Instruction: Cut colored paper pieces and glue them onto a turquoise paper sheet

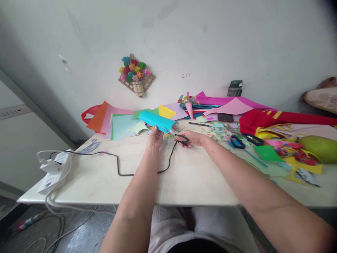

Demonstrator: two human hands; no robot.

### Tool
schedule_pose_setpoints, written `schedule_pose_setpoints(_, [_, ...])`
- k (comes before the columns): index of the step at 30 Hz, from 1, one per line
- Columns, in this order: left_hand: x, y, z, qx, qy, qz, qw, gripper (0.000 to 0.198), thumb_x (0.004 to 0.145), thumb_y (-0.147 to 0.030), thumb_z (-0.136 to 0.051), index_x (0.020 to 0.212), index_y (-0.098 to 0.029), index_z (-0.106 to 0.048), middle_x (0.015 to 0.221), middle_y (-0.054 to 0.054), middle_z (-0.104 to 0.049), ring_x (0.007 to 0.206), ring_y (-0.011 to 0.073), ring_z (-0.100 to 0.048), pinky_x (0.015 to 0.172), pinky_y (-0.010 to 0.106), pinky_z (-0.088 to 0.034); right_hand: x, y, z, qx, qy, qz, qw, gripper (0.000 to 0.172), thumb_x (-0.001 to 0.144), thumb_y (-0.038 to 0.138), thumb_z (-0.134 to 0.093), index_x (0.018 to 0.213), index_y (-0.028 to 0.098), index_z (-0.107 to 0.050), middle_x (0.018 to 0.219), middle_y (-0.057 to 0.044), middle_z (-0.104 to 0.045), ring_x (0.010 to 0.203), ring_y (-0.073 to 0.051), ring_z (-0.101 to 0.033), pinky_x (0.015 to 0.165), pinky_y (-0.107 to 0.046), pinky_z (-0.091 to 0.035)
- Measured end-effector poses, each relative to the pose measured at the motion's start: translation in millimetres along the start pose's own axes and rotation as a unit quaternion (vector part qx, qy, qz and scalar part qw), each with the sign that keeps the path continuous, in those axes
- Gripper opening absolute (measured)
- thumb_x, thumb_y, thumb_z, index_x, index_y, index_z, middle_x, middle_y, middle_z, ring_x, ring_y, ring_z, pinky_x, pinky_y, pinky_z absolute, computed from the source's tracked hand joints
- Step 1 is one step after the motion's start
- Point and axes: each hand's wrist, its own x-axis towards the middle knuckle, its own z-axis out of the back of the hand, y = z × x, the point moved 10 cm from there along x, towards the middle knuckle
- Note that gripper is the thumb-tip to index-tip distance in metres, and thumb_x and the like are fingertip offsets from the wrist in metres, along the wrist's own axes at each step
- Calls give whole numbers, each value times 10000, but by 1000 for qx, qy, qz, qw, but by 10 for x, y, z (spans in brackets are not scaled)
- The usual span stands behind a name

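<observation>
Clock centred on the turquoise paper sheet [156,120]. At 8 o'clock, white power strip [49,183] at the table [102,191] edge, charger plugged in; a black cord [117,162] runs from there across the table, passing my left forearm. Orange sheet [98,118] at 9 o'clock, pale teal sheet [121,126] nearer on the same line. Paper-flower decoration [135,73] on the wall at 11. My left hand [155,137], at 6 o'clock, is clamped on the lower edge of the turquoise sheet, which is curled. My right hand [187,137], at 4, is closed round black-handled scissors [181,138], blades at the sheet's lower right corner; can't tell how far apart they are. Black pen [199,124] at 3, dark bottle [235,88] at 2. Farther at 3: blue-handled scissors [238,142], then paper scraps [268,153].
</observation>
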Motion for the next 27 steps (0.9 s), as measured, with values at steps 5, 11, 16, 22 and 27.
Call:
schedule_pose_setpoints(5, [3, 1, -2, -2, 3, 0, 1000, 151, 823, -95, -495, 721, -146, -593, 674, 13, -673, 721, 109, -653, 848, 279, -491, 5, 1, 3, 3, -1, 5, 1000, 305, 775, 393, -554, 923, 127, -555, 527, 31, -547, 389, -62, -493, 278, -137, -289])
schedule_pose_setpoints(11, [14, 4, 9, -4, 3, 0, 1000, 103, 812, -112, -518, 750, -150, -591, 677, 13, -674, 726, 107, -654, 837, 267, -494, 4, 10, 12, -5, -6, 6, 1000, 299, 776, 377, -548, 926, 119, -561, 522, 29, -548, 382, -59, -486, 283, -137, -287])
schedule_pose_setpoints(16, [9, -8, 6, 0, 1, -4, 1000, 142, 818, -97, -504, 719, -153, -589, 668, 9, -670, 734, 107, -653, 841, 272, -494, 9, 9, 15, -19, -10, -5, 1000, 262, 793, 347, -515, 915, 120, -565, 481, 36, -538, 342, -54, -447, 281, -145, -272])
schedule_pose_setpoints(22, [-1, -12, -11, -4, 10, -2, 1000, 159, 820, -88, -495, 700, -149, -581, 653, 6, -668, 667, 98, -649, 826, 275, -501, -10, 33, -6, -20, -12, -16, 1000, 257, 813, 339, -471, 918, 124, -565, 454, 42, -518, 327, -58, -434, 273, -149, -254])
schedule_pose_setpoints(27, [-5, -5, -1, -3, 6, 3, 1000, 140, 820, -91, -498, 731, -155, -586, 645, 2, -670, 677, 100, -653, 828, 262, -500, -31, 50, -18, -13, -12, -11, 1000, 257, 795, 335, -506, 936, 128, -560, 482, 39, -522, 356, -61, -456, 273, -143, -253])
